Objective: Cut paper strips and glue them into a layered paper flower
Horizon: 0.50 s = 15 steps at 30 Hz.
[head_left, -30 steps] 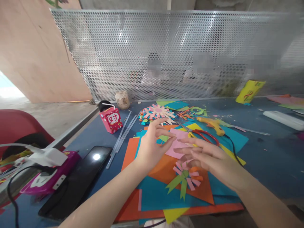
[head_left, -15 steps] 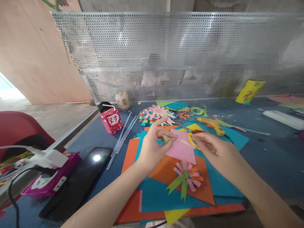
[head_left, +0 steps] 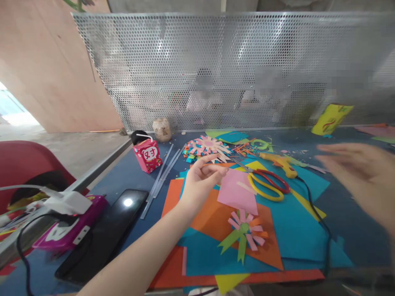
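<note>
My left hand [head_left: 203, 179] hovers over the left edge of the pink paper square [head_left: 236, 193]. Its thumb and fingertips are pinched together, and whatever they may hold is too small to make out. Far to the right, my right hand [head_left: 361, 176] is blurred above the blue table, fingers stretched out, with nothing seen in it. Scissors [head_left: 268, 185] with one red and one yellow handle loop lie on the papers beside a pale paper strip [head_left: 246, 188]. Nearer me rests a paper rosette [head_left: 244, 228] with pink and orange loops, a green centre and green tails.
Behind the papers are a yellow glue gun [head_left: 280, 162], stacked fringed paper flowers [head_left: 206, 146] and orange scraps. Clear glue sticks [head_left: 163, 174], a red drink carton [head_left: 148, 155], a phone [head_left: 105, 234] and a purple power strip [head_left: 68, 230] lie left. A perforated metal screen [head_left: 185, 53] stands behind.
My right hand has moved away from the scissors toward the right, leaving their handles uncovered. My left hand stays nearly in place, still pinched.
</note>
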Available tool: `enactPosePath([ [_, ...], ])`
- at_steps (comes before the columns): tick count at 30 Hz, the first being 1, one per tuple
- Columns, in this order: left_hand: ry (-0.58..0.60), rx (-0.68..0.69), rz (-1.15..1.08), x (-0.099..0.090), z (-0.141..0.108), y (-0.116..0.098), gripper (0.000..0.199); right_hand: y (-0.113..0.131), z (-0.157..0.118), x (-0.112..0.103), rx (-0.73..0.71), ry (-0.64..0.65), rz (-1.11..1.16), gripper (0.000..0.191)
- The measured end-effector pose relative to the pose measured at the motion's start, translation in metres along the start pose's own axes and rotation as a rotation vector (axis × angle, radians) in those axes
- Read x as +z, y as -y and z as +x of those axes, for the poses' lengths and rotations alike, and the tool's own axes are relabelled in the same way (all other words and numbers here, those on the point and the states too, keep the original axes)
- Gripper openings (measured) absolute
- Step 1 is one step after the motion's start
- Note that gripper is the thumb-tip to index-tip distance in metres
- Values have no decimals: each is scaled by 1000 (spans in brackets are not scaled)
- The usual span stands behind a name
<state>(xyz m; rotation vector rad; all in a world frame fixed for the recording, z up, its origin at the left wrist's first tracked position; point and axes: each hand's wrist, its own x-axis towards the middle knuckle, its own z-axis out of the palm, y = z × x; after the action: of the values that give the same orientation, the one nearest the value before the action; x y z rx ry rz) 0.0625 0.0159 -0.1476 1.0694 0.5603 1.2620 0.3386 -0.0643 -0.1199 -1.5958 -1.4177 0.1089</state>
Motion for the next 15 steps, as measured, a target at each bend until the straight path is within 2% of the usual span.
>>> enactPosePath([
  [1, 13, -24, 6, 0, -1, 0, 40, 19, -5, 12, 12, 53, -13, 23],
  [3, 49, -93, 12, 2, -3, 1, 44, 50, -14, 36, -107, 212, 99, 29],
  [6, 140, -184, 25, 2, -7, 4, 49, 75, -26, 67, -331, 337, 41, 32],
  [8, 177, -204, 27, 2, -9, 6, 51, 79, -30, 81, -401, 326, 27, 31],
  [10, 195, -214, 16, 2, -10, 8, 52, 80, -32, 89, -419, 255, 12, 26],
  [15, 278, -278, -102, 5, -11, 4, 47, 75, -32, 91, -433, 121, 2, 15],
])
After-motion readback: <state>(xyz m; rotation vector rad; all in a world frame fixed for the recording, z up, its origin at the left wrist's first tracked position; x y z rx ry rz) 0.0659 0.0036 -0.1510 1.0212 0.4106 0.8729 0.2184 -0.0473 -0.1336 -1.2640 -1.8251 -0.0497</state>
